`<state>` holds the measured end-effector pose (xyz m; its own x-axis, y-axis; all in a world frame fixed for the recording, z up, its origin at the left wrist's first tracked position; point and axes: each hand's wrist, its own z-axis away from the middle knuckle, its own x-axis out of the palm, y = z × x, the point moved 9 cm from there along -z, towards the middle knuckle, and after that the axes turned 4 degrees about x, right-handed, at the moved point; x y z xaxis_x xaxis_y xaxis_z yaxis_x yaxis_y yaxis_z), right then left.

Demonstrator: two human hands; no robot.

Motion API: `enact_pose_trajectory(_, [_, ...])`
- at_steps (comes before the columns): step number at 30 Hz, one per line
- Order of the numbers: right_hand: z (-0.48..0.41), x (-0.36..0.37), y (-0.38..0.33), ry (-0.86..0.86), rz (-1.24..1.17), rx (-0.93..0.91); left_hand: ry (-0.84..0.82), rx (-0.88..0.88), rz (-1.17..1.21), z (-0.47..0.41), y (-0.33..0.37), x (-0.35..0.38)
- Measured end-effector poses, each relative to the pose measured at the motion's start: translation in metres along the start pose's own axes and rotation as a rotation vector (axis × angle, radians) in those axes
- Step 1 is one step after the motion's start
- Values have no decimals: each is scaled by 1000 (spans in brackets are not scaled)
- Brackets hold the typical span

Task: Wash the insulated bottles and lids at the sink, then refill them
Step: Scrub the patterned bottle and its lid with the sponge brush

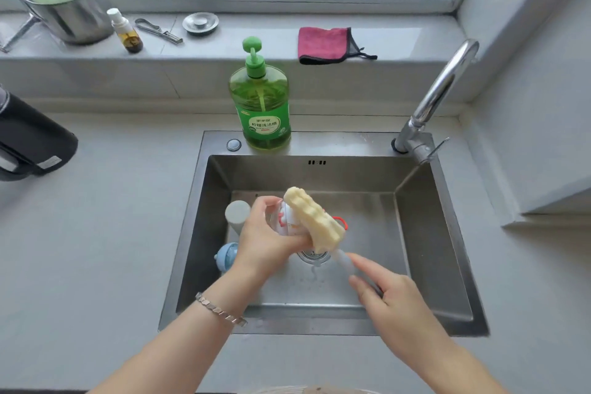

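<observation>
1. A home kitchen: a steel sink (351,144) is set into a grey counter (112,233).
2. A green dish-soap bottle (260,105) and a chrome tap (438,96) stand on the sink's back rim.
3. Behind the sink, a window ledge (256,25) holds a pink cloth (323,43).

Left hand (268,235) curled, gripping; right hand (391,296) apparently pinching.

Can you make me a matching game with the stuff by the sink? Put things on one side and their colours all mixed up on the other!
Things:
1. soap bottle
2. cloth
3. sponge brush
4. tap

Colours:
A. silver
B. pale yellow
C. green
D. pink

Right pairs: 1-C, 2-D, 3-B, 4-A.
</observation>
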<state>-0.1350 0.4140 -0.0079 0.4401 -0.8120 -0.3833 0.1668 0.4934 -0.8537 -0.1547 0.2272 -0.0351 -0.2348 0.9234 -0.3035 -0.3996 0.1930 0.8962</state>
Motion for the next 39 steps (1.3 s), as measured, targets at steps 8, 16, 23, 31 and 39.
enact_pose_trajectory(8, [-4,-7,-5,-5,-102,-5,-13,172,-135,5,22,3])
enact_pose_trajectory(16, [-1,3,-15,-34,14,-46,-27,277,-141,16,32,-1])
enact_pose_trajectory(23, [13,0,-18,34,108,-78,-3,316,-196,26,29,-12])
enact_pose_trajectory(31, [20,-10,-8,93,129,-35,11,422,-258,39,36,-17])
enact_pose_trajectory(39, [24,-12,-11,93,113,-42,-18,415,-274,42,31,-18])
